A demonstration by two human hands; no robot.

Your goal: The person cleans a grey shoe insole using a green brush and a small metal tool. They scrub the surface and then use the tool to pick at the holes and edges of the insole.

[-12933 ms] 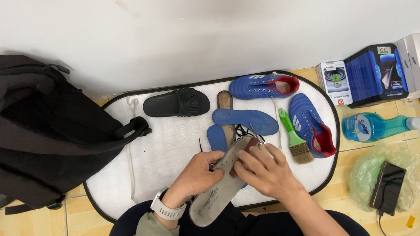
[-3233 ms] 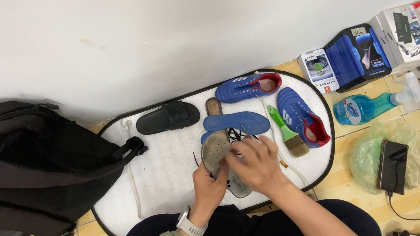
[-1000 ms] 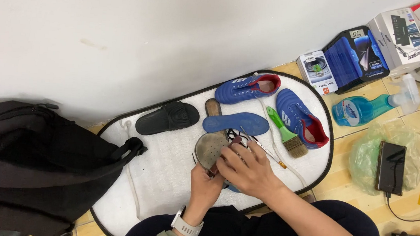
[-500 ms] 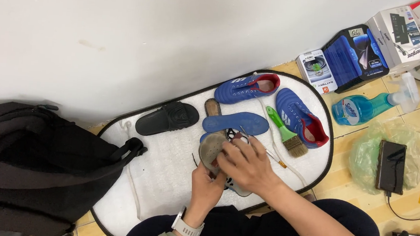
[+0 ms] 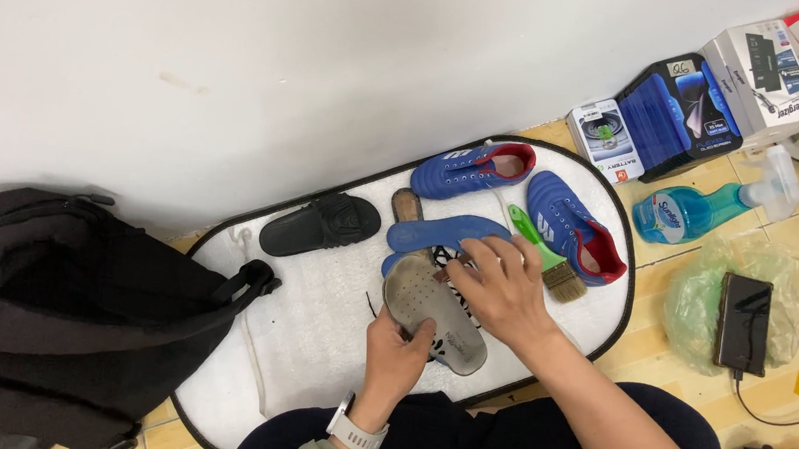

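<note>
My left hand (image 5: 399, 348) grips a grey shoe insole (image 5: 435, 311) from below, over the white oval mat (image 5: 307, 312). My right hand (image 5: 501, 289) lies on top of the insole's far end with its fingers curled; whether it holds a small tool is hidden. Just beyond lie a blue insole (image 5: 446, 232) and part of a second blue one. Two blue shoes with red lining (image 5: 472, 167) (image 5: 575, 226) sit at the mat's far right. A green-handled brush (image 5: 544, 260) lies between my right hand and the nearer shoe.
A black slide sandal (image 5: 321, 225) rests on the mat's far left. A black backpack (image 5: 61, 302) fills the left. To the right are a blue spray bottle (image 5: 705, 206), boxes (image 5: 675, 108) along the white wall, and a dark phone (image 5: 743, 321) on a green plastic bag.
The grey insole has turned from edge-on to lying flatter with its face up. My right hand has shifted toward its far end. My left hand holds it lower down.
</note>
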